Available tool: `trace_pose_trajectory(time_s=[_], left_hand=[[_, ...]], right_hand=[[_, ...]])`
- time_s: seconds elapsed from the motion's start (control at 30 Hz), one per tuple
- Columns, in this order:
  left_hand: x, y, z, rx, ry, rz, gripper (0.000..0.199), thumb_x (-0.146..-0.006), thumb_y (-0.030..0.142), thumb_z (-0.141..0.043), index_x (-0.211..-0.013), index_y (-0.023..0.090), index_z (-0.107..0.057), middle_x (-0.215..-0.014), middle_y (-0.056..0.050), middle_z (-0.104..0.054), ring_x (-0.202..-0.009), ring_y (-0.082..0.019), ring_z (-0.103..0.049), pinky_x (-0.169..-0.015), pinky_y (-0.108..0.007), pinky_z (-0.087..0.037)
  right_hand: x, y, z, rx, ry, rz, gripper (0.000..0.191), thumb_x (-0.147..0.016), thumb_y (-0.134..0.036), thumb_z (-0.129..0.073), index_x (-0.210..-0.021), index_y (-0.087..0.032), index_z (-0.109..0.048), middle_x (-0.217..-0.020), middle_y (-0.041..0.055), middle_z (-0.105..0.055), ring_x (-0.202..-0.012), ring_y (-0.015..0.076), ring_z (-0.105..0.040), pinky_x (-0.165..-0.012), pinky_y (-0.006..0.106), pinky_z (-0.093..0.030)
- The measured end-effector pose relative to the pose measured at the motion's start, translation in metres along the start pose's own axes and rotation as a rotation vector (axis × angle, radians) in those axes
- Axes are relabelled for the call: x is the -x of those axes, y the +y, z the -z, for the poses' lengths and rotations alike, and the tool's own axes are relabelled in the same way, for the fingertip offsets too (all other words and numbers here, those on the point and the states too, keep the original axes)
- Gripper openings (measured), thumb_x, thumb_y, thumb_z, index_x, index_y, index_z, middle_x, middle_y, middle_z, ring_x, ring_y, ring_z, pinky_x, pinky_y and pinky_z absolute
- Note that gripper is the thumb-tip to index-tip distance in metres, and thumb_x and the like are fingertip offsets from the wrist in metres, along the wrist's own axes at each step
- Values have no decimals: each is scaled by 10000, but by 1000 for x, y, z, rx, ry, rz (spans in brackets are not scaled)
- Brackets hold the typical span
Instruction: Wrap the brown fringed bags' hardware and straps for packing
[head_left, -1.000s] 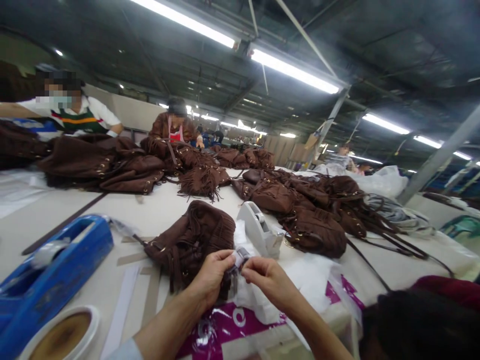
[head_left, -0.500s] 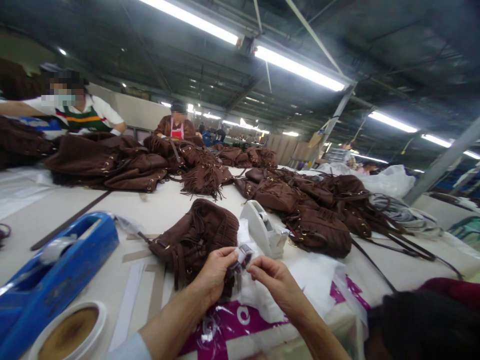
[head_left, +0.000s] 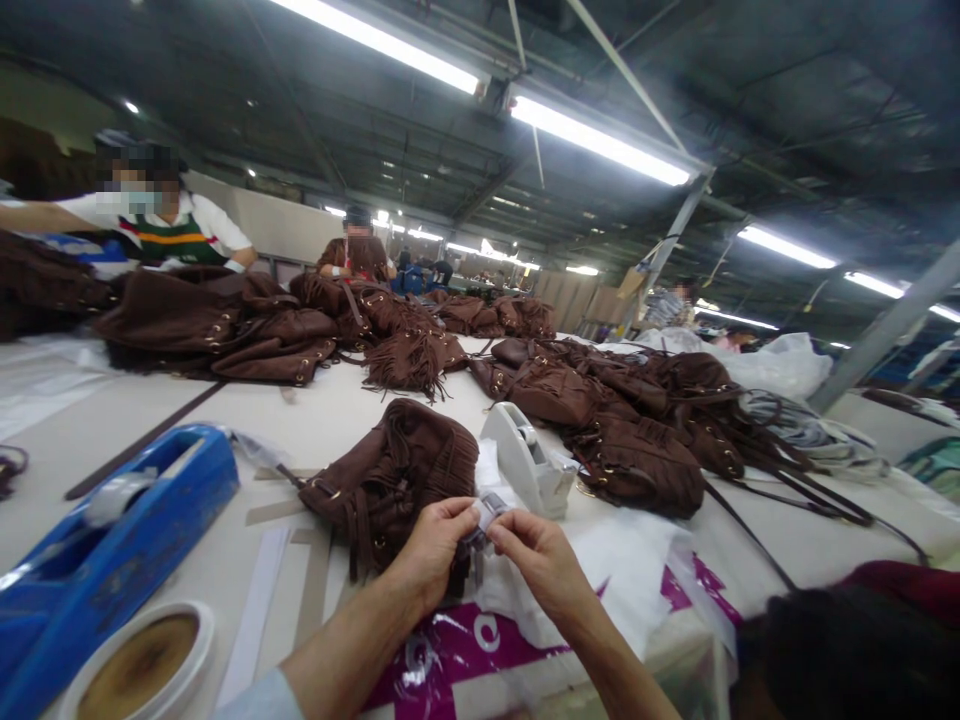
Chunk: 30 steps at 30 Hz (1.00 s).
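Observation:
Over the near edge of the table, my left hand (head_left: 429, 550) pinches a small clear plastic piece with grey and dark markings (head_left: 491, 510); its exact kind cannot be made out. Thumb and fingertips of my right hand (head_left: 546, 562) are closed on the right side of the same piece. Just beyond lies a dark brown fringed bag (head_left: 401, 465) with brass eyelets, partly hidden by my left hand. A white tape dispenser (head_left: 517, 455) stands beyond my fingers, beside white wrapping (head_left: 622, 560). Beneath my hands is purple-printed clear plastic (head_left: 487, 640).
A large blue tape dispenser (head_left: 161, 540) and a white tub with a brown inside (head_left: 199, 625) stand at left. Piles of brown bags (head_left: 202, 320) cover the far table. Two co-workers are across it. A dark-haired head (head_left: 847, 650) is close at lower right.
My right hand has moved slightly left and its fingertips now meet the plastic piece. My left hand keeps its pinch. The co-worker at the far centre has shifted posture.

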<state>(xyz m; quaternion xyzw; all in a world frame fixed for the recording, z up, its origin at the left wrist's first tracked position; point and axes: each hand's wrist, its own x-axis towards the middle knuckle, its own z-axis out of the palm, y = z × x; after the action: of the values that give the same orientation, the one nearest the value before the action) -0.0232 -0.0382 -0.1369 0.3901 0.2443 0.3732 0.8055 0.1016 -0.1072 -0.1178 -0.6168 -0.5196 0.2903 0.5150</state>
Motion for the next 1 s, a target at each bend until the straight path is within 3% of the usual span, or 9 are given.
trace_pose_trajectory(time_s=[0.17, 0.4, 0.63, 0.77, 0.87, 0.93, 1.0], left_hand=[[2, 0, -2, -11, 1, 11, 437, -505, 414, -869, -792, 106, -750, -648, -43, -666, -640, -160, -567, -639, -271, -399], [3, 0, -3, -33, -1, 9, 465, -472, 444, -883, -763, 110, -741, -637, -40, -665, -615, -146, -557, -625, -264, -393], [8, 7, -4, -83, -42, 39, 489, -444, 484, -882, -736, 116, -744, -650, -36, -668, -621, -139, -536, -626, -253, -378], [8, 8, -4, -98, -59, 10, 482, -466, 495, -874, -737, 121, -736, -678, -37, -674, -648, -139, -534, -655, -249, -378], [8, 8, -3, -90, -63, 9, 486, -480, 497, -872, -759, 124, -733, -701, -38, -677, -658, -141, -539, -664, -250, -378], [8, 7, -2, -80, -61, 14, 495, -472, 498, -876, -758, 123, -725, -696, -35, -670, -651, -138, -537, -656, -248, -374], [7, 6, -2, -66, -63, 8, 495, -468, 496, -879, -749, 122, -716, -684, -31, -660, -645, -135, -535, -649, -246, -371]], right_hand=[[0, 1, -1, 65, 81, -64, 338, -695, -462, -646, -526, -181, -565, -517, -23, -529, -543, 134, -448, -549, 256, -354], [1, 10, 4, 112, 94, -79, 344, -693, -469, -661, -527, -180, -576, -499, -33, -522, -521, 122, -430, -534, 250, -318], [9, 12, 2, 63, 189, -147, 342, -644, -455, -712, -828, -220, -545, -516, -55, -588, -457, 140, -462, -476, 249, -310], [13, 7, 0, 237, 293, -102, 366, -680, -450, -712, -892, -229, -511, -717, 1, -688, -527, 167, -522, -560, 284, -384], [17, 1, -4, 448, 467, -59, 413, -667, -451, -740, -927, -236, -503, -889, 47, -675, -592, 187, -530, -597, 308, -401], [20, -3, -8, 575, 536, -17, 353, -671, -438, -752, -859, -245, -525, -900, 53, -640, -681, 216, -557, -646, 319, -404], [22, -5, -13, 643, 515, -3, 248, -718, -423, -724, -743, -252, -547, -838, 41, -621, -699, 228, -563, -664, 325, -387]])
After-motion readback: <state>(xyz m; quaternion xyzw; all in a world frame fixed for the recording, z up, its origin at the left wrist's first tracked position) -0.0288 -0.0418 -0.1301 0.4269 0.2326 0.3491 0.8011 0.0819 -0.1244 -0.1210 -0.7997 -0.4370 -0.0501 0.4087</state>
